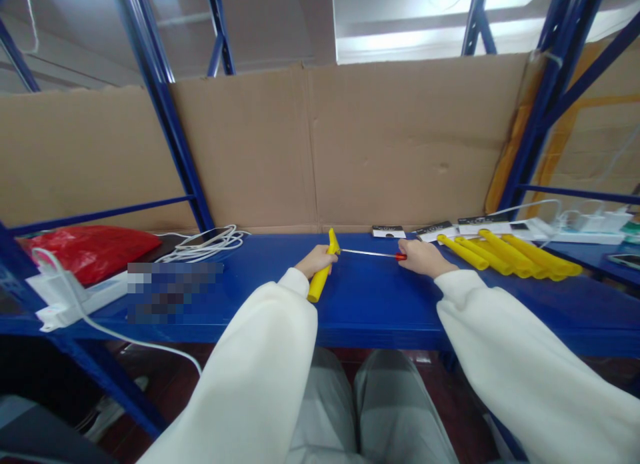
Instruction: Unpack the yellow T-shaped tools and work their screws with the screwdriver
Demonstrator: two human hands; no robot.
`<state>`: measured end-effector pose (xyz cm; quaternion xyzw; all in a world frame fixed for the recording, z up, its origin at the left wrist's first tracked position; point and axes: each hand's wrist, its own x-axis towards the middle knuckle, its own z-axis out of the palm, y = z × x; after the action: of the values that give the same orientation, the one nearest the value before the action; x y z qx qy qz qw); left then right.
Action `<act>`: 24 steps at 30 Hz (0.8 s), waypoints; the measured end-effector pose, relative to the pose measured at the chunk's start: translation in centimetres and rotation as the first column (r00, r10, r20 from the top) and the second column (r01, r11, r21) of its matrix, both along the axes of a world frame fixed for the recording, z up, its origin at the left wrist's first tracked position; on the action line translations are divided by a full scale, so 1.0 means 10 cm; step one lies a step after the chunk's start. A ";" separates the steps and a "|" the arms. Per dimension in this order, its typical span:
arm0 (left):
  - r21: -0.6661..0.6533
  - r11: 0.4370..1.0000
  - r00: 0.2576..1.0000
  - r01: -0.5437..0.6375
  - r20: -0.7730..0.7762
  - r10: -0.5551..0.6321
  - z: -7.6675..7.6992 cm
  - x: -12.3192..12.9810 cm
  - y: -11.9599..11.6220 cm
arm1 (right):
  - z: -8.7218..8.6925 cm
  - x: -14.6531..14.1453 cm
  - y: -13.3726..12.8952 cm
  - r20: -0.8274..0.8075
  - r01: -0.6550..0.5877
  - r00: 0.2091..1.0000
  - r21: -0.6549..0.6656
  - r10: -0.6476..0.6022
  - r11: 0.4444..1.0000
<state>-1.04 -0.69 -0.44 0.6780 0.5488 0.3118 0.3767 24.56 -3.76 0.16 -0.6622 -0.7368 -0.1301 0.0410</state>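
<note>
My left hand is wrapped around a yellow tool handle, tilted, with a narrower yellow head at its top. In my right hand is a screwdriver with a red grip and a long thin metal shaft. The shaft runs level to the left, and its tip meets the upper part of the yellow handle beside my left fingers. Exactly how the tip sits there is too small to tell. Both hands are just above the blue shelf top.
Several yellow handles lie in a row at right, beside printed cards. At left are a red plastic bag, coiled white cable and a white power strip. A cardboard wall and blue uprights stand behind.
</note>
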 end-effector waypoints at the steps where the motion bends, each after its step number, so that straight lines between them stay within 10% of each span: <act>1: -0.001 1.000 1.000 0.004 0.002 -0.004 -0.01 0.00 0.01 | 0.00 -0.01 -0.01 0.008 0.015 1.000 0.006 -0.015 1.000; 24: -0.009 1.000 1.000 0.015 0.019 -0.014 -0.03 0.00 0.04 | -0.01 0.02 0.01 -0.042 0.060 0.997 0.006 -0.059 0.998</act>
<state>-1.09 -0.25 -0.70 0.6773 0.5416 0.3131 0.3872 24.73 -3.64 0.09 -0.6863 -0.7153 -0.1201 0.0550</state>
